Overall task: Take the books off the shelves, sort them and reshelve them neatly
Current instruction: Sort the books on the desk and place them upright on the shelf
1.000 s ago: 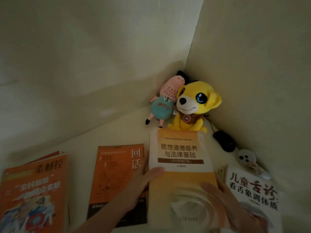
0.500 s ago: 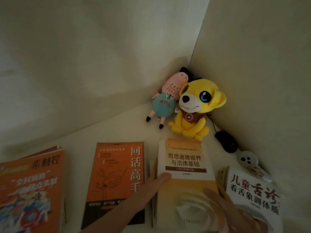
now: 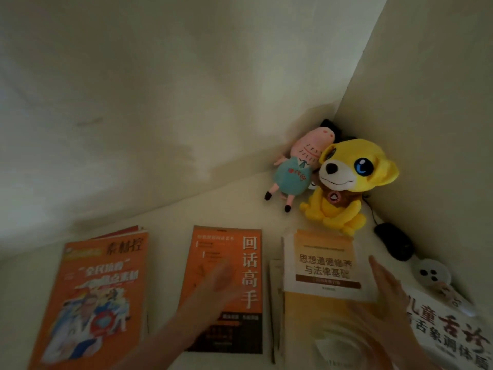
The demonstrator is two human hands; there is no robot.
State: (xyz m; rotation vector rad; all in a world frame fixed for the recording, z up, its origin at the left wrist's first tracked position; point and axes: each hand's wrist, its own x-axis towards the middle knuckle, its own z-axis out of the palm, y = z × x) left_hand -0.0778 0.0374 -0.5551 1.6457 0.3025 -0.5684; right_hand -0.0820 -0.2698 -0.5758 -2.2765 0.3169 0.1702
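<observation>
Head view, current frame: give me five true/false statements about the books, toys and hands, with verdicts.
1. The yellow plush dog sits in the corner beside the pig plush. True.
2. The right hand lies at the right edge of the yellow-and-white book. True.
3. The left hand grips that book. False: it is blurred above the middle orange book, fingers straight.
4. The white book stands upright. False: it lies flat, cover up.
5. A black mouse lies right of the dog. True.
</observation>
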